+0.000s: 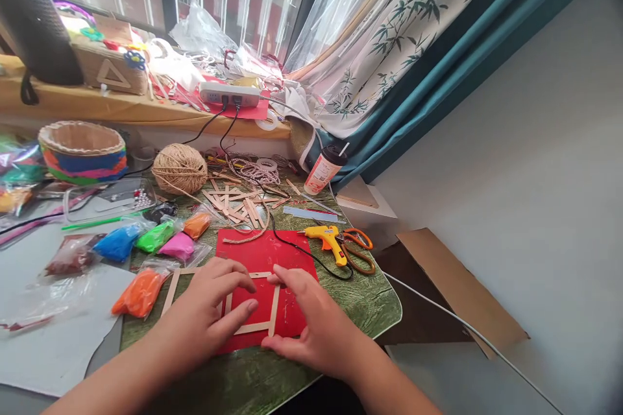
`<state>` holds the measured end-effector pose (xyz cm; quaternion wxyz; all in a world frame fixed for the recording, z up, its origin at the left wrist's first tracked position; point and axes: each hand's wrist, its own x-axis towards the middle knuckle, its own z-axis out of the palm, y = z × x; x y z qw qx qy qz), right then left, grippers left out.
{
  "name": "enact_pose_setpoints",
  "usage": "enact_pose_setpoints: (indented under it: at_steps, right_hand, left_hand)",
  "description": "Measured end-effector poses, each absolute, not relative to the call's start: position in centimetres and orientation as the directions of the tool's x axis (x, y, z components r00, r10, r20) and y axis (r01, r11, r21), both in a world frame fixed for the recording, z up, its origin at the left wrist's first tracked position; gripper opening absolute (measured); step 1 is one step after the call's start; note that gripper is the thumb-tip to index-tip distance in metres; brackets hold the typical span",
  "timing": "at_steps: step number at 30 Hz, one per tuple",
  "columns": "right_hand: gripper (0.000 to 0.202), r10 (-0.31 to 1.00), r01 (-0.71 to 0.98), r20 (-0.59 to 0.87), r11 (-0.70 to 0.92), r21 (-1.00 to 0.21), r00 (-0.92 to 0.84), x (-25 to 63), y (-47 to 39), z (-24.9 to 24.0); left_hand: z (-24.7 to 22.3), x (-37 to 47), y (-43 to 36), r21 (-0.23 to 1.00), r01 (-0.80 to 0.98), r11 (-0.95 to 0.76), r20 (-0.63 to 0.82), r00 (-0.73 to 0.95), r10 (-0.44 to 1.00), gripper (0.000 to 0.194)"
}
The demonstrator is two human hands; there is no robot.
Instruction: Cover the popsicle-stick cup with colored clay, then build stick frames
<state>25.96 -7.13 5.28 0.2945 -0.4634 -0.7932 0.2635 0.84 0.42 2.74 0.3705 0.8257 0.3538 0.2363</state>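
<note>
A square of wooden craft sticks lies on a red sheet [292,246]. Its right-hand craft stick [275,311] runs between the finger and thumb of my right hand [316,318], which grip it near its two ends. My left hand [214,305] is open above the left part of the square, its thumb and fingers apart, and hides some of the sticks. Beyond it to the left, another stick frame [170,292] shows partly from behind that hand. A yellow glue gun [328,241] lies at the sheet's upper right, beside orange-handled scissors [359,249].
Loose craft sticks [236,201], a twine ball [180,168] and a paper cup [324,170] stand farther back. Bags of coloured clay [141,292] lie left. A power strip [230,94] sits on the sill. A cardboard box [452,292] is beyond the table's right edge.
</note>
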Motion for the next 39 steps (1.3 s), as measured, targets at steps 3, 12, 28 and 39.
enact_pose_setpoints:
  at_steps: [3,12,28,39]
  right_hand:
    - [0.123,0.838,0.561,0.279,0.527,-0.639,-0.469,24.8,-6.7,5.3]
    - [0.120,0.749,0.564,0.290,0.647,-0.513,-0.595,23.0,-5.5,5.1]
    - [0.113,0.887,0.488,0.316,0.451,-0.747,-0.337,23.4,-6.3,2.5]
    - [0.109,0.934,0.608,-0.131,0.107,-0.787,-0.334,28.6,-4.6,4.6]
  left_hand:
    - [3.2,2.8,-0.3,0.898,0.356,-0.258,0.016,0.558,0.830,0.031]
    - [3.9,3.6,0.0,0.953,0.297,0.059,-0.217,0.535,0.817,0.030]
    - [3.7,3.1,0.3,0.981,0.174,0.081,-0.165,0.550,0.818,0.035]
    - [2.9,1.0,1.0,0.675,0.525,-0.518,0.107,0.625,0.773,0.047]
